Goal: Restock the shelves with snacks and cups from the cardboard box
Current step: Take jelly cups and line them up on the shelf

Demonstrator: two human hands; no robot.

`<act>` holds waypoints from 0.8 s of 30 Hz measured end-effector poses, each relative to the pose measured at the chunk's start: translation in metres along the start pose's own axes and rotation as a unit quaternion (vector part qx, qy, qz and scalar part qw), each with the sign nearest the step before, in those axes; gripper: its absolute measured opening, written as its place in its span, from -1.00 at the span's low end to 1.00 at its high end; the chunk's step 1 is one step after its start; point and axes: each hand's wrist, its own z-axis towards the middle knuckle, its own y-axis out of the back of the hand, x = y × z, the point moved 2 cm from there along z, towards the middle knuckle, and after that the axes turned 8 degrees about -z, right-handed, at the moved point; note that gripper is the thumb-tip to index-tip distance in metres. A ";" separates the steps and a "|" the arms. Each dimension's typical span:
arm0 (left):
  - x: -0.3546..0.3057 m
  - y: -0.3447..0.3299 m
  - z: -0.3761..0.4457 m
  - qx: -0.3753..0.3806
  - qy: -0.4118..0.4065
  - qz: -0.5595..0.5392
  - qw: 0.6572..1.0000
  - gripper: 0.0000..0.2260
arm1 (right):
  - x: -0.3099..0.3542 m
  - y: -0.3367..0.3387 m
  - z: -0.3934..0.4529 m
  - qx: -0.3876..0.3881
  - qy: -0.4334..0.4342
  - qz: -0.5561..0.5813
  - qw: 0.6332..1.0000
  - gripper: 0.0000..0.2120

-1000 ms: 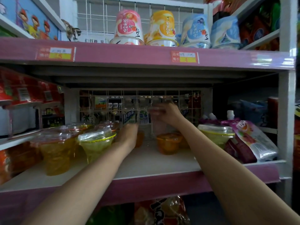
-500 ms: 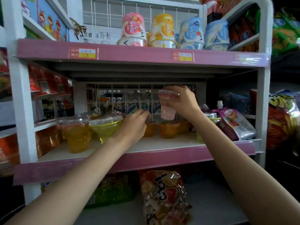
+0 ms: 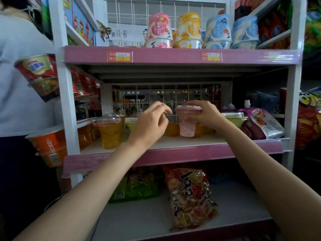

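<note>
Head view: my right hand [image 3: 206, 114] grips the pink cup [image 3: 188, 121] above the middle shelf [image 3: 173, 154]; my left hand [image 3: 150, 121] hovers empty, so a loose grip could drop it onto the orange cups [image 3: 172, 129] behind.

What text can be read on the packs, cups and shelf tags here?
"mini": red noodle cup at far left; the rest of its label is blurred.
Price tags on the pink shelf edge: too blurred to read.
Large dark characters on the snack bag below: not clear enough to quote.
Pink cup in the right hand: no readable print.

Four stacked tubs [image 3: 202, 31] line the top shelf. One pink cup [image 3: 187, 121] is held; two snack bags [image 3: 190, 199] lie below.
</note>
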 end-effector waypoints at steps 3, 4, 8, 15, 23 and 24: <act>0.020 0.011 -0.003 0.051 0.061 0.124 0.989 -0.73 | 0.003 -0.010 0.000 0.042 -0.001 0.009 0.999 -0.58; 0.028 0.010 -0.005 0.097 0.087 0.172 0.976 -0.66 | 0.005 -0.015 0.000 0.054 0.004 0.005 0.999 -0.59; 0.040 0.009 -0.012 0.136 0.091 0.232 0.959 -0.53 | 0.011 -0.036 0.005 0.065 0.032 0.016 0.997 -0.61; 0.050 0.023 -0.010 0.204 0.069 0.252 0.943 -0.43 | 0.022 -0.059 0.011 0.060 0.068 0.071 0.993 -0.57; 0.043 0.021 -0.005 0.224 0.066 0.267 0.935 -0.43 | 0.007 -0.036 0.011 0.094 0.071 0.031 0.993 -0.52; 0.042 0.021 -0.003 0.225 0.069 0.267 0.935 -0.44 | 0.003 -0.032 0.009 0.093 0.066 0.022 0.993 -0.53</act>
